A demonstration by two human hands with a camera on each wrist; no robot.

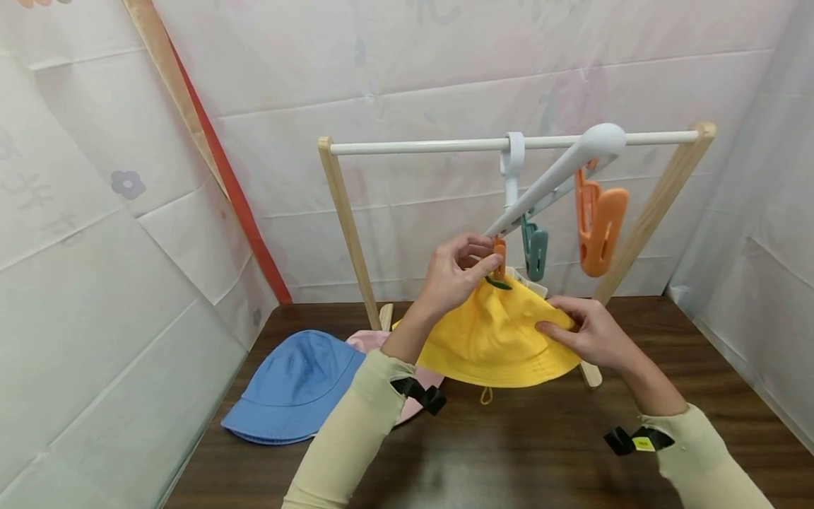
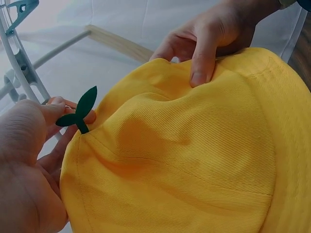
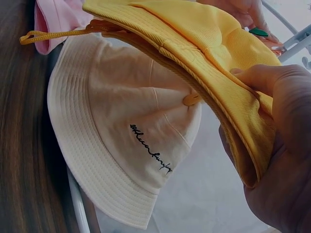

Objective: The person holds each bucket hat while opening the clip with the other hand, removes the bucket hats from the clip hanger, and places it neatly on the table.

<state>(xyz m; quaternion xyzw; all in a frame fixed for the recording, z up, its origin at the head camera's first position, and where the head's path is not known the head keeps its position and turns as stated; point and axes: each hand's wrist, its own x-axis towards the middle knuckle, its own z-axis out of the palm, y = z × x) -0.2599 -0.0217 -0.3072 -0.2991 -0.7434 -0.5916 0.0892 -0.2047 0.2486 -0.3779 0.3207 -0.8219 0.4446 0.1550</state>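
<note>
A yellow bucket hat (image 1: 496,339) hangs crown up under the white hanger (image 1: 553,177). My left hand (image 1: 453,277) pinches a small orange clothespin (image 1: 499,256) at the hat's crown, right by its green leaf sprout (image 2: 85,109). On the other side, my right hand (image 1: 594,332) grips the hat's fabric near the brim, thumb outside and fingers behind. The right wrist view shows the brim's opening and a yellow cord loop (image 3: 43,36). Behind the yellow hat hangs a cream hat (image 3: 131,121) with dark script, an orange clip (image 3: 192,100) at its crown.
The hanger hooks onto a white rail (image 1: 420,146) with wooden legs (image 1: 350,233). A teal clothespin (image 1: 535,247) and a larger orange clothespin (image 1: 600,226) dangle from it. On the dark table (image 1: 509,452) lie a blue hat (image 1: 299,389) and a pink hat (image 1: 369,340).
</note>
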